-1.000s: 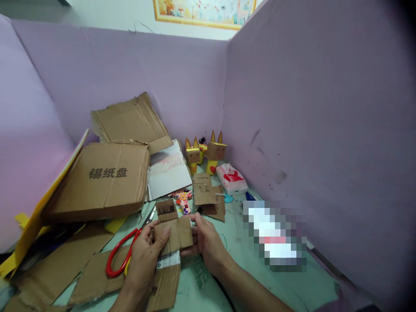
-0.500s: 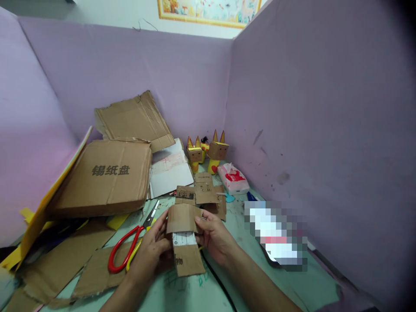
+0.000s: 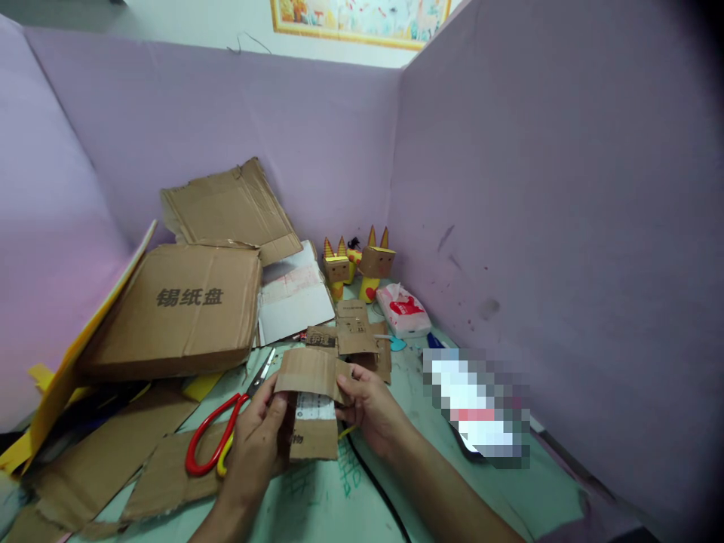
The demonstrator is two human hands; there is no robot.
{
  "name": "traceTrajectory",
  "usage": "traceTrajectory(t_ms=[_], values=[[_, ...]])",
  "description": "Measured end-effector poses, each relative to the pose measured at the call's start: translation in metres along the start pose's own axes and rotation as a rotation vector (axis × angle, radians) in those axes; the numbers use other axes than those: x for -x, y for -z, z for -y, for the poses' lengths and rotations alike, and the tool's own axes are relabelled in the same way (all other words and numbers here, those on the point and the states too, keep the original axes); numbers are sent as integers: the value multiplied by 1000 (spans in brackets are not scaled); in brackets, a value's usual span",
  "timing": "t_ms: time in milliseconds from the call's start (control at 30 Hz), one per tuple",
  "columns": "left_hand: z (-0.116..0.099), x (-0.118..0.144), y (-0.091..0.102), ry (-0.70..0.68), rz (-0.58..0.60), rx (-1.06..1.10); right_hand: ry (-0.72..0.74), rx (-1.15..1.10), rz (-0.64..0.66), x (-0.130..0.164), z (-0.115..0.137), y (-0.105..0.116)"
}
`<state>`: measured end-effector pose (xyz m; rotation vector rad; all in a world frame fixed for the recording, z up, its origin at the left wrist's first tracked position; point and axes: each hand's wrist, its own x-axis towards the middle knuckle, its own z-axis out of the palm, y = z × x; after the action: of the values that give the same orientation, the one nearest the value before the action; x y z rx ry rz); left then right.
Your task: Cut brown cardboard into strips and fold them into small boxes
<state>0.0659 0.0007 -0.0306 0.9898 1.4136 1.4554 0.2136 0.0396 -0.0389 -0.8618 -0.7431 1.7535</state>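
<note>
Okay so, what matters is the card (image 3: pixel 314 369) stretched between the left hand (image 3: pixel 257 426) and the right hand (image 3: pixel 374 407), just to the right of the scissors (image 3: pixel 244 400). Its long side runs crosswise, pretty much hand to hand, with a slight bow to it, and it sits up by the fingers rather than under the palms. Neither hand is really nearer since each one has an end, though the left is the one right beside the scissors. A labelled flap (image 3: pixel 314 441) pokes out from under the card, back toward the wrists.

Grip-wise, the right has its thumb on top of its end and the fingers curled below, so that's a proper pinch. The left has thumb and forefinger closed in on the other end, but its remaining fingertips are hidden, so no promises on how firmly.

As for the rest, a big box (image 3: pixel 175 317) sits beyond the scissors and to the left, a white panel (image 3: pixel 294 313) straight beyond them, and some horned figures (image 3: pixel 377 262) farther back to the right, with tissues (image 3: pixel 406 311) beside those.
</note>
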Motion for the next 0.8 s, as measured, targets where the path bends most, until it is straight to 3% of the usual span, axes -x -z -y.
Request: traceTrajectory(t_ms=[233, 367, 467, 600, 800], values=[[-3, -5, 9, -145, 4, -142, -23, 4, 14, -2, -4, 1], [-8, 3, 8, -327, 78, -389, -50, -14, 63, -1, -3, -1], [-12, 10, 4, -427, 97, -424, -54, -5, 49, -1, -3, -1], [-11, 11, 2, -326, 29, -350, -34, 40, -8, -2, -5, 0], [2, -5, 6, -104, 40, -235, -28, 90, -9, -1, -6, 0]])
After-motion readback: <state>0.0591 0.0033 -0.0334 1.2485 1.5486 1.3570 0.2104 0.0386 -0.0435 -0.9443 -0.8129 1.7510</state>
